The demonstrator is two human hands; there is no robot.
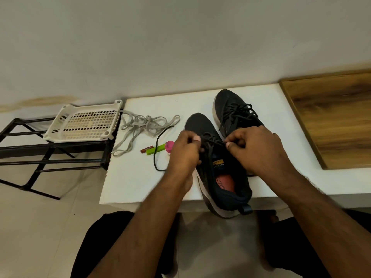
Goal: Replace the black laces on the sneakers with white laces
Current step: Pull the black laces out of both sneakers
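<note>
while the head view looks down on the white bench [128, 177], i have both hands working the near sneaker [222, 177]. my left hand [185, 153] pinches the black lace [212, 141] at one side of the eyelets, my right hand [255, 149] pinches it at the other, fingers curled. a freed length trails left across the bench. i judge this as unlacing, still early: the far sneaker [232, 111] sits fully laced, the white laces [140, 125] lie tangled nearby. next i must pull the lace through each remaining eyelet.
</note>
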